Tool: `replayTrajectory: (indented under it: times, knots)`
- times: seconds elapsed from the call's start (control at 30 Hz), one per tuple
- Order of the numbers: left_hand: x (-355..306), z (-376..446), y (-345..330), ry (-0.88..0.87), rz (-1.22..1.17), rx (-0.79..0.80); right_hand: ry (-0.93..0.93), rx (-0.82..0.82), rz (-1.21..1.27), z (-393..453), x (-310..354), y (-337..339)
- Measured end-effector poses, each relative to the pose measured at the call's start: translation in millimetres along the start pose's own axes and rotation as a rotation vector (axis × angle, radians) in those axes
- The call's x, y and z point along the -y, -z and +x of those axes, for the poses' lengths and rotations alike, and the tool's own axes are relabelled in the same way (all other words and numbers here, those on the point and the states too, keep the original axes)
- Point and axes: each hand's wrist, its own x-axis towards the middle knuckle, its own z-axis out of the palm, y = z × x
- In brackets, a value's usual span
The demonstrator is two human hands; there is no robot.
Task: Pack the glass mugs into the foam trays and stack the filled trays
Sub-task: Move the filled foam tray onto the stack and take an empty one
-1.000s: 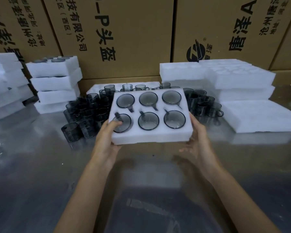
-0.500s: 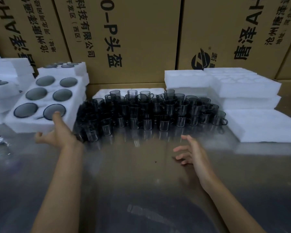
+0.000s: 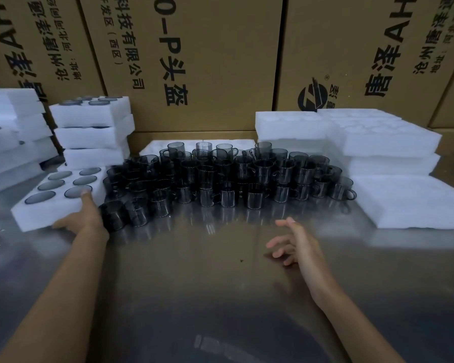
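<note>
holding filled foam tray (image 3: 60, 205) edge, left grip (image 3: 83, 218) | right grip (image 3: 299, 244) loose, apart

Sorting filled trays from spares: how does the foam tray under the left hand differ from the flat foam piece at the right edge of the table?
The foam tray, gripped by the left hand, shows six round pockets, each holding a dark glass mug. The flat foam piece shows a plain top with no mugs, and no hand touches it; the right hand hovers apart from it. Both are white foam.
</note>
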Motion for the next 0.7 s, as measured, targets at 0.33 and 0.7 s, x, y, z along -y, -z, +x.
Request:
replayTrajectory:
  times: [0.33, 0.7]
  knots:
    - [-4, 7, -10, -0.068, 0.333, -0.138, 0.027, 0.001, -0.016, -7, 4, 0]
    - [37, -75, 7, -0.598, 0.432, -0.125, 0.037, -0.005, 0.021, -8, 1, 3]
